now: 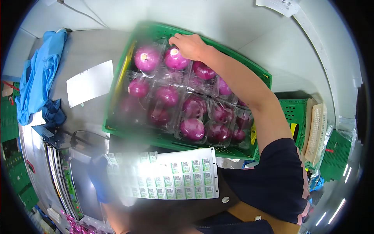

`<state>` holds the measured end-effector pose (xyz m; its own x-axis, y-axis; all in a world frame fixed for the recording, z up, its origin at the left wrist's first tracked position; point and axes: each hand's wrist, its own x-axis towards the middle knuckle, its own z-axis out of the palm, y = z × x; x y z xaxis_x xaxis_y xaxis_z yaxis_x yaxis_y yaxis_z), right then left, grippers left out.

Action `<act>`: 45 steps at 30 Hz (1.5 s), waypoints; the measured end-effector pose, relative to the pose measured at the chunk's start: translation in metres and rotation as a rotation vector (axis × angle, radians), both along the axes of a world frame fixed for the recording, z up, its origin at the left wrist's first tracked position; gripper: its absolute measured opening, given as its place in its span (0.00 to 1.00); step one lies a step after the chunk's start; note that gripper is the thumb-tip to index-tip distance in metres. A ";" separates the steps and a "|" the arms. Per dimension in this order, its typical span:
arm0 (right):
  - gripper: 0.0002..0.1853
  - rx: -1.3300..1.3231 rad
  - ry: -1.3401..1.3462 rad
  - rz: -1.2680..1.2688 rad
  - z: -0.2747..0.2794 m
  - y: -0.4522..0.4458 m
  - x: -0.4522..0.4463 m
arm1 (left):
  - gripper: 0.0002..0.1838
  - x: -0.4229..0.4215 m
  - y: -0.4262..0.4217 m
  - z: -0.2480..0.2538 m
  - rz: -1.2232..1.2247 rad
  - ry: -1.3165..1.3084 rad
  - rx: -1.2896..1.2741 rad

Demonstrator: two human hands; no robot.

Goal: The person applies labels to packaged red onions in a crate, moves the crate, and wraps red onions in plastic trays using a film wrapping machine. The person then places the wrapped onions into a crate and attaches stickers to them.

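Note:
A green crate (187, 146) holds several clear plastic packs of red onions (192, 129). My right hand (188, 46) reaches over the crate's far side, its bent fingers at the upper edge of a pack whose onion (176, 59) shows below them; whether it grips the pack is hard to see. Near the crate's front edge lies a white sheet of green and white labels with square codes (177, 180). My left hand is not clearly visible; a blurred patch covers the sheet's left part, above a forearm at the lower left.
A blue garment (43, 74) and a white paper (90, 82) lie on the grey table at the left. Upright thin boards (62, 179) stand at the lower left. At the right are another green crate (292, 109) and a cream basket (316, 134).

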<state>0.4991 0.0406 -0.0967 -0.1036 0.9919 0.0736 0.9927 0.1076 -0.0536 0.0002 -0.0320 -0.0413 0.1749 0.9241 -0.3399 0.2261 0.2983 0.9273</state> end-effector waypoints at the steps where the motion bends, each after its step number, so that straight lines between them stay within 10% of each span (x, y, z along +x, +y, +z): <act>1: 0.16 0.082 -0.079 0.002 -0.007 -0.001 -0.003 | 0.05 0.000 -0.003 0.004 0.044 0.013 -0.009; 5: 0.18 -0.058 -0.403 -0.053 0.019 0.009 -0.021 | 0.04 0.001 -0.007 0.011 0.190 -0.021 -0.085; 10: 0.15 0.017 0.402 0.223 0.038 0.066 -0.050 | 0.03 -0.005 0.000 0.007 0.156 -0.068 -0.082; 14: 0.15 -0.169 0.194 0.300 -0.008 0.099 -0.046 | 0.02 -0.014 0.008 0.004 0.205 0.011 -0.043; 19: 0.20 0.217 0.000 0.162 -0.020 0.085 -0.057 | 0.05 0.007 0.017 0.036 0.298 -0.270 -0.018; 21: 0.17 0.366 -0.002 0.109 -0.013 0.071 -0.067 | 0.05 0.004 0.019 0.029 0.304 0.044 0.153; 25: 0.14 -0.426 1.222 -0.085 0.060 0.018 -0.140 | 0.04 0.023 0.033 0.042 0.166 0.027 0.119; 27: 0.16 -0.561 1.301 0.052 0.095 -0.017 -0.170 | 0.05 0.033 0.033 0.045 0.110 0.046 0.048; 45: 0.09 0.157 0.493 0.248 0.084 -0.143 -0.194 | 0.05 0.097 0.006 0.043 -0.162 -0.051 -0.094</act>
<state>0.3056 -0.1025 -0.0129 -0.2479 0.9154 0.3171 0.7985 0.3784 -0.4681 0.0974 -0.0258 0.0018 0.3380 0.8472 -0.4099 0.2317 0.3473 0.9087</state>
